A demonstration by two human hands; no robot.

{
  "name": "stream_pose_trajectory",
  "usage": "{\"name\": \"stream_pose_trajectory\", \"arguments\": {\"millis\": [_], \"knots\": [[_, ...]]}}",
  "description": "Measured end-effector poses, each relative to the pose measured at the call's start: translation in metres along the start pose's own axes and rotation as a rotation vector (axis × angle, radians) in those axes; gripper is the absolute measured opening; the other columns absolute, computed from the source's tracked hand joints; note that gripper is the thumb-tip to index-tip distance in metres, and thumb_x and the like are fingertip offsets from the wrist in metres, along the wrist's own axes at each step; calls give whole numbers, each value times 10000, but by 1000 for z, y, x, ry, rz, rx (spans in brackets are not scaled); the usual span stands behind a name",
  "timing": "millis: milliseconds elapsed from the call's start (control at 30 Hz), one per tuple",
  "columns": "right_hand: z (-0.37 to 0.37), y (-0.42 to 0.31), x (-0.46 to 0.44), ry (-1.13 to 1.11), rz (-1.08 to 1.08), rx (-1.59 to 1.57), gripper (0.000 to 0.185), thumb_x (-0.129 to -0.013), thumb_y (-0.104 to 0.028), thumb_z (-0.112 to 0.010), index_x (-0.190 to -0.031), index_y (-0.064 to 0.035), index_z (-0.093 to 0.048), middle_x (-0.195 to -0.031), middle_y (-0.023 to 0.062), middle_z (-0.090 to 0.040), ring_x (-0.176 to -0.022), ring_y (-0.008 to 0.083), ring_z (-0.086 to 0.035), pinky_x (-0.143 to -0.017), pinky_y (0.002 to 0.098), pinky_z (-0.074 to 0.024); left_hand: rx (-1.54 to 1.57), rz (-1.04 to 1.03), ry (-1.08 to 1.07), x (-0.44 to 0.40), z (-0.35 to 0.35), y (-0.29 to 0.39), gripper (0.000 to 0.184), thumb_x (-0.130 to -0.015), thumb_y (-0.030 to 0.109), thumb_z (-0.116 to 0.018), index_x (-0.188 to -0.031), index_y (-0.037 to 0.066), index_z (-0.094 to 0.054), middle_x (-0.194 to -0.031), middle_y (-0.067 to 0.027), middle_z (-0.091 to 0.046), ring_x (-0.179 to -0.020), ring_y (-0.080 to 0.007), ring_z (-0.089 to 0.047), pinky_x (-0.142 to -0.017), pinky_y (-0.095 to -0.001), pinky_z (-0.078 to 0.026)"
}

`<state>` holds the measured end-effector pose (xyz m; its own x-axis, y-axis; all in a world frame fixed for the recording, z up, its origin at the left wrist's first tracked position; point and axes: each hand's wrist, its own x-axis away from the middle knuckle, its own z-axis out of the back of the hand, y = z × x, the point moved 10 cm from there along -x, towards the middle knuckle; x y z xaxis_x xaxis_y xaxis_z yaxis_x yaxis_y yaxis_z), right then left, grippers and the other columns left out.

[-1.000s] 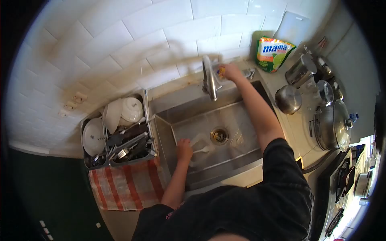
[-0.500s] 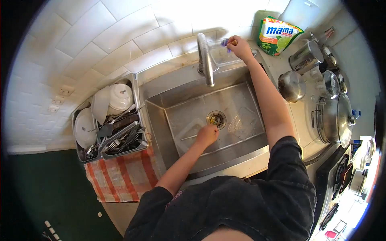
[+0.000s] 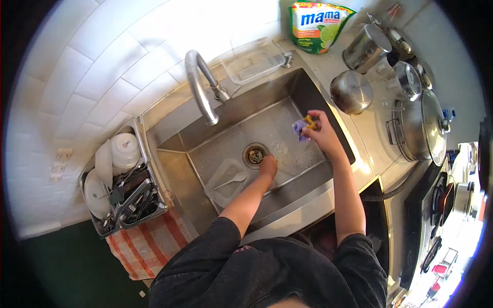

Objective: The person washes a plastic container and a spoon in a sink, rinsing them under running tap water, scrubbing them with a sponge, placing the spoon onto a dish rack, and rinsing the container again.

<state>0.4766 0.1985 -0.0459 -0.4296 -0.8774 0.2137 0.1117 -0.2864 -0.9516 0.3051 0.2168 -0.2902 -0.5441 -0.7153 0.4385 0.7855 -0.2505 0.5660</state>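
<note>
Right hand pinching purple-and-yellow scrubber over right part of steel sink. Left hand low in sink, just beside drain, on its near right; fingers mostly hidden, can't tell if gripping. Clear plastic container and white spoon left of left hand. Faucet far side; Mama Lemon pouch far right on counter.

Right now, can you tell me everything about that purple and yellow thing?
The purple and yellow thing is a small, crumpled-looking bundle, perhaps a scrubber. Purple shows on its left, yellow at its upper right, and its edges are uneven. Its material is too blurry to tell. The right hand holds it above the sink; nothing else seems to touch it.
</note>
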Motion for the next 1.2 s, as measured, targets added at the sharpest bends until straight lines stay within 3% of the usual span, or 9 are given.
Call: {"name": "stream_pose_trajectory", "arguments": {"millis": [267, 400, 533, 667, 867, 967, 1067, 1167, 1200], "knots": [[14, 27, 40, 101, -82, -133, 496, -771, -72, -647, -1190, -53, -381, -900, 94, -536, -780, 143, -560, -655, 258, -482, 88, -15, 50, 13, 18, 20, 197, -764, 157, -581, -864, -12, -598, -862, -208, -613, -801, -385, -587, -709, -433, -483], [18, 31, 45, 126, -96, -106, 494, -767, -79, -641, -1197, -50, -401, -913, 91, -546, -786, 152, -566, -674, 270, -489, 568, -11, -1, 7, 20, 28, 261, -753, 79, -567, -988, -26, -525, -818, -186, -626, -764, -302, -622, -665, -372, -503], [20, 39, 45, 159, -78, -2, 442, -751, -83, -633, -1164, -40, -483, -946, 103, -583, -775, 151, -576, -682, 267, -483, 1133, 129, -284, 22, 31, 46, 305, -773, -1, -521, -1067, -32, -444, -848, -151, -616, -803, -235, -632, -693, -316, -527], [-6, 2, 50, 150, 134, 248, 327, -731, -86, -629, -1051, -37, -586, -999, 132, -591, -802, 200, -594, -738, 304, -471, 1402, 47, -503, 57, 76, 69, 415, -801, -39, -482, -1193, 31, -364, -1030, -157, -555, -866, -274, -620, -778, -352, -530], [-122, -63, 77, -60, 514, 374, 300, -727, -97, -629, -1021, -49, -592, -1010, 167, -562, -913, 323, -555, -799, 365, -453, 1575, -193, -343, 109, 152, 46, 741, -785, -109, -433, -1345, 284, -151, -1138, -150, -489, -939, -299, -598, -805, -396, -520], [-158, -73, 106, -13, 857, 529, 275, -697, -95, -639, -964, -50, -594, -953, 158, -577, -900, 319, -565, -785, 365, -459, 1540, -217, -320, 145, 171, 45, 804, -754, -131, -425, -1356, 300, -112, -1197, -155, -459, -998, -320, -571, -840, -420, -501], [-164, -78, 99, -188, 672, 511, 251, -659, -79, -637, -906, -57, -597, -880, 143, -601, -856, 318, -583, -742, 373, -473, 1598, -255, -355, 169, 162, 55, 878, -710, -113, -421, -1373, 306, -27, -1265, -178, -404, -1081, -326, -519, -903, -466, -454], [-148, -65, 77, -116, 471, 259, 265, -611, -68, -650, -873, -70, -608, -777, 121, -610, -794, 316, -593, -694, 383, -480, 1619, -206, -375, 181, 157, 63, 887, -695, -113, -426, -1374, 302, -33, -1300, -184, -357, -1100, -339, -501, -906, -480, -447], [-162, -67, 85, -197, 591, 441, 216, -615, -72, -639, -829, -74, -612, -740, 112, -609, -738, 308, -598, -648, 383, -484, 1679, -232, -291, 183, 163, 62, 878, -691, -121, -413, -1372, 292, -45, -1297, -193, -356, -1100, -377, -492, -906, -482, -447]]}}
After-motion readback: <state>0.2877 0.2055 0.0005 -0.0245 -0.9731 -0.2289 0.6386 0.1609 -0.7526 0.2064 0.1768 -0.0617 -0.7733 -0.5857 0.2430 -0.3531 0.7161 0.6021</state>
